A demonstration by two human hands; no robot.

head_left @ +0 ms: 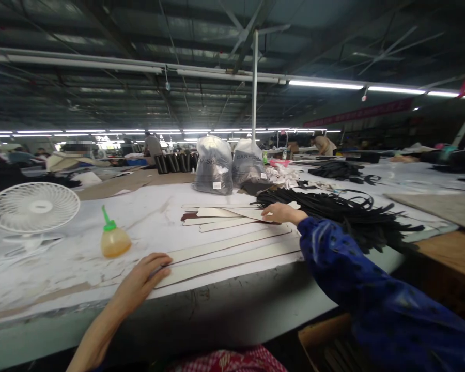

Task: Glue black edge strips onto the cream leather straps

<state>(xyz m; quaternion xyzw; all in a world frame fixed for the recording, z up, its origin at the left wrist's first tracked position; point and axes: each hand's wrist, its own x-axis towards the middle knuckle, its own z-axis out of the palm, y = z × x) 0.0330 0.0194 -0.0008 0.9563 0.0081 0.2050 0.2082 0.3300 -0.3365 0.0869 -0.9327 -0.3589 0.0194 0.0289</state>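
Note:
Two long cream strips with dark edges lie side by side near the table's front edge, a nearer strip (232, 262) and a farther strip (232, 245). My left hand (149, 274) is at their left ends, its fingers closed together over something I cannot make out. Beyond them is a loose pile of cream strips (217, 213), with a brown piece (188, 217) among them. At the pile's right end my right hand (281, 212) has its fingers bent round the end of a cream strip. A blue sleeve covers the right arm.
A glue bottle (115, 243) with a green nozzle and a white fan (34, 209) stand at the left. Black strips (333, 209) are heaped at the right. Two filled plastic bags (214, 165) sit at the back of the white table (73, 258). People appear farther off.

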